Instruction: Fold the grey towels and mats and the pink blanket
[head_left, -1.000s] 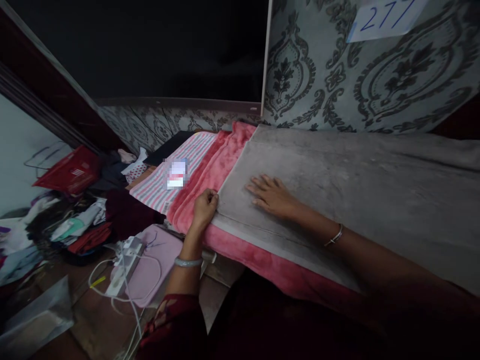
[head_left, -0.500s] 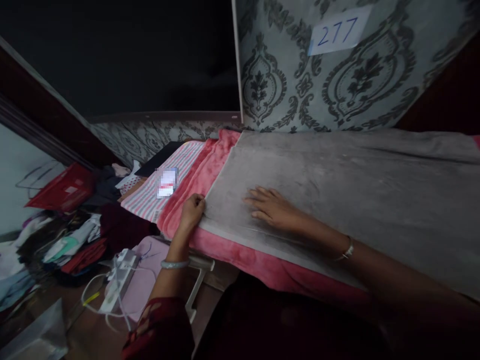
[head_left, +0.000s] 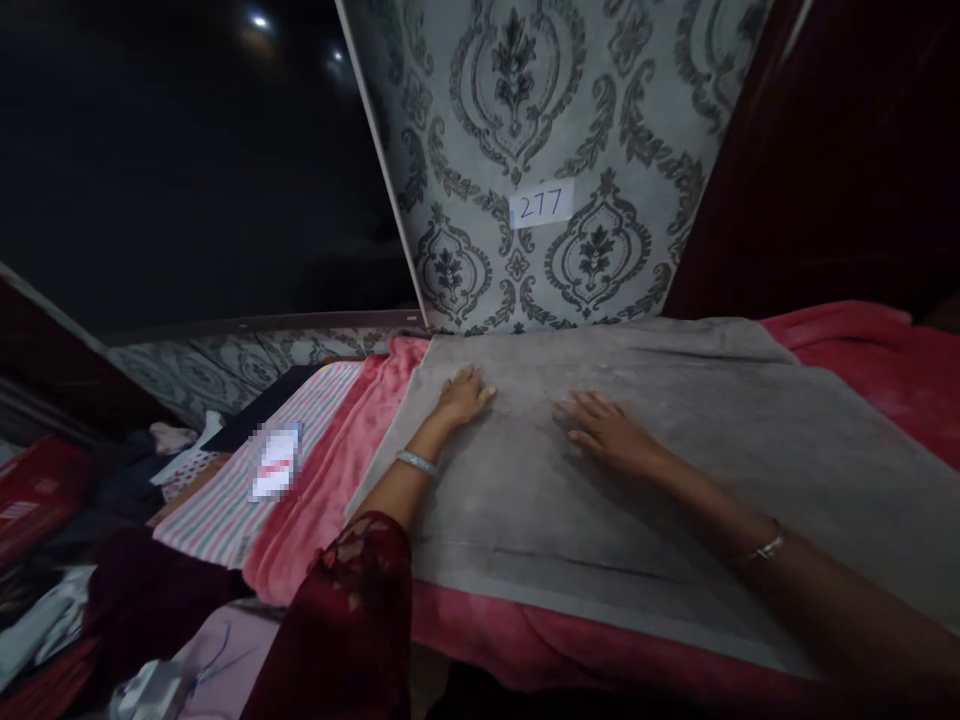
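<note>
A grey plush cloth (head_left: 510,500) lies spread out over a pink-red fleece blanket (head_left: 337,470), which shows along its left side, front edge and far right. My left hand (head_left: 465,397) rests flat on the cloth near its back left corner, fingers stretched out. To its right, my right hand (head_left: 606,428) lies palm down over the middle of the cloth, fingers apart and slightly blurred. Neither hand grips anything. Shallow creases run across the cloth near the front edge and at the back right.
Left of the blanket is a striped cloth (head_left: 210,510) with a blurred-out phone-like object (head_left: 275,463) on it. A large dark screen (head_left: 210,180) stands behind. A paper marked 277 (head_left: 541,204) hangs on the patterned wall. Clothes (head_left: 52,620) and a power strip (head_left: 150,690) lie lower left.
My left hand has let go of the cloth's left edge and moved back and right onto its surface. My right hand stays flat on the cloth. The view has tilted up and shifted right.
</note>
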